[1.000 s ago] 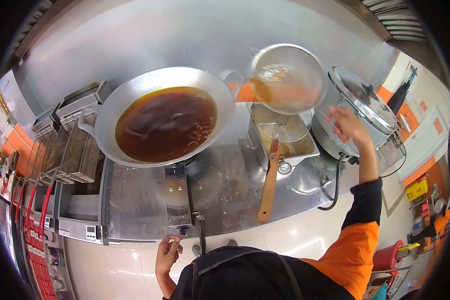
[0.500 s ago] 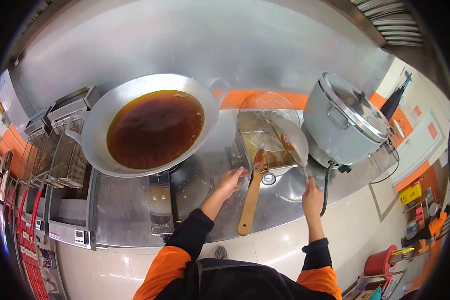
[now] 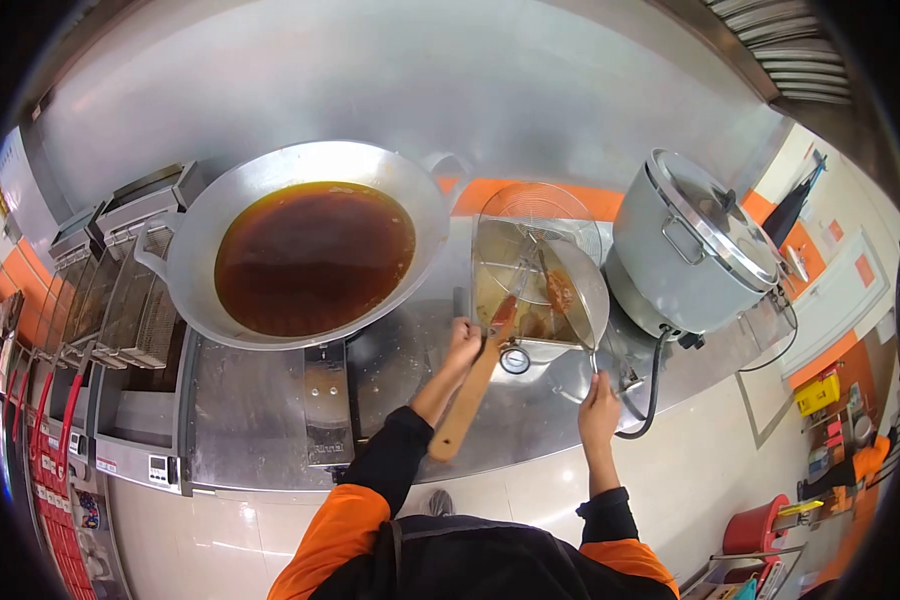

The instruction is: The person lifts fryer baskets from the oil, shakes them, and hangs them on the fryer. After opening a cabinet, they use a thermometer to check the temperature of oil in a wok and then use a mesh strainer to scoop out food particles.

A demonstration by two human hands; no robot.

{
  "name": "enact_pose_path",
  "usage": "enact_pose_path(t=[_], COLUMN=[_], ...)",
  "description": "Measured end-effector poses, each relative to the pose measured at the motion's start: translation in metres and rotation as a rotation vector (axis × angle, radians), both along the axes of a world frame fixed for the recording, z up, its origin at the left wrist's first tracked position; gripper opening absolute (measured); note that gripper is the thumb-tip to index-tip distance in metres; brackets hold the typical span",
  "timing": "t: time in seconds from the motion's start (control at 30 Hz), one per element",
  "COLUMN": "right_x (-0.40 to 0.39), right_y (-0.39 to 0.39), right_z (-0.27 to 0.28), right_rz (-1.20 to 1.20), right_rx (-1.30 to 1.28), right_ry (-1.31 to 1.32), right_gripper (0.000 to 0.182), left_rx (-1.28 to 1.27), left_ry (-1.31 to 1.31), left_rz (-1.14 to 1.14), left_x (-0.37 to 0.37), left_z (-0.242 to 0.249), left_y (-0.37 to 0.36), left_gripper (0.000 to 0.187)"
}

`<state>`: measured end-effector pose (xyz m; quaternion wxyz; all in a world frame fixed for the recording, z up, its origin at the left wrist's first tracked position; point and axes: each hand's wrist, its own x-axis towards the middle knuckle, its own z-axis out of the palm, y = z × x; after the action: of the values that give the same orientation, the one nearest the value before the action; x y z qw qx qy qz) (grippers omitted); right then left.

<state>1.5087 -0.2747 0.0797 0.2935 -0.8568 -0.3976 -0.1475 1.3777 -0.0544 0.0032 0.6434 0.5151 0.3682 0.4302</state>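
My right hand is closed around the thin metal handle of a round strainer. Its bowl tilts over a metal container, with reddish-brown bits against its inner side. My left hand is curled by the container's near left corner, right beside a long wooden handle; exactly what its fingers grip is hidden. The wooden handle belongs to a wire skimmer lying across the container. A dial thermometer shows at the container's near edge. Murky yellowish-brown liquid is visible inside.
To the left sits a large wok of dark brown liquid on a burner. A lidded grey cooker stands at the right, its black cable looping nearby. Fryer baskets with red handles are at far left. The steel counter ends close to my body.
My left hand has moved up to the container corner and its fingers have curled. The wooden handle's lower end has swung left. My right hand and the strainer have shifted left.
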Motion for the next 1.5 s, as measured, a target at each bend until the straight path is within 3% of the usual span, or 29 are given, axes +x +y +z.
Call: enact_pose_path(t=[0.1, 0.2, 0.23, 0.33, 0.47, 0.7, 0.8, 1.0, 1.07, 1.13, 1.27, 1.37, 1.47, 1.5], right_x=[-0.024, -0.053, -0.058, -0.068, -0.069, -0.054, -0.044, -0.049, -0.051, -0.051, -0.044, -0.038, -0.031, -0.029], right_y=[0.005, 0.009, 0.010, 0.010, 0.003, 0.006, 0.011, 0.012, 0.010, 0.011, 0.005, 0.002, -0.002, -0.004], right_z=[-0.012, -0.015, -0.015, -0.012, 0.008, 0.021, 0.012, 0.020, 0.015, 0.015, 0.009, 0.012, 0.017, 0.017], right_rz=[0.036, 0.046, 0.070, 0.125, 0.142, 0.092, 0.161, 0.114, 0.144, 0.151, 0.146, 0.174, 0.197, 0.206], right_rx=[0.052, 0.050, 0.061, 0.063, 0.039, -0.050, -0.017, -0.080, -0.019, -0.015, -0.015, -0.038, -0.048, -0.042], right_ry=[0.004, 0.009, 0.017, 0.030, -0.015, -0.096, -0.111, -0.119, -0.107, -0.101, -0.119, -0.141, -0.160, -0.164], right_gripper=[0.017, 0.017, 0.017, 0.016, 0.015, 0.016, 0.017, 0.017, 0.017, 0.017, 0.018, 0.017, 0.016, 0.016], left_rx=[0.051, 0.153, 0.007, -0.080, -0.072, -0.035, -0.317, -0.642, -0.514, -0.481, -0.430, -0.478, -0.471, -0.397], left_ry=[0.165, 0.148, 0.130, 0.027, -0.126, -0.122, -0.415, -0.235, -0.198, -0.328, -0.284, -0.247, -0.046, 0.021], left_rz=[0.032, 0.205, 0.175, 0.274, 0.355, 0.369, 0.185, 0.118, 0.025, -0.118, -0.050, 0.030, 0.081, 0.001], left_x=[-0.037, -0.063, -0.078, -0.091, -0.086, -0.060, -0.061, -0.128, -0.165, -0.209, -0.273, -0.301, -0.302, -0.301], left_z=[-0.006, -0.024, -0.003, -0.001, 0.017, -0.006, -0.007, 0.050, 0.070, 0.083, 0.084, 0.076, 0.080, 0.083], left_y=[0.015, 0.008, -0.007, -0.032, -0.056, -0.033, -0.023, -0.067, -0.093, -0.114, -0.149, -0.166, -0.173, -0.173], left_gripper=[0.023, 0.024, 0.023, 0.021, 0.016, 0.014, 0.018, 0.031, 0.027, 0.020, 0.011, 0.013, 0.018, 0.028])
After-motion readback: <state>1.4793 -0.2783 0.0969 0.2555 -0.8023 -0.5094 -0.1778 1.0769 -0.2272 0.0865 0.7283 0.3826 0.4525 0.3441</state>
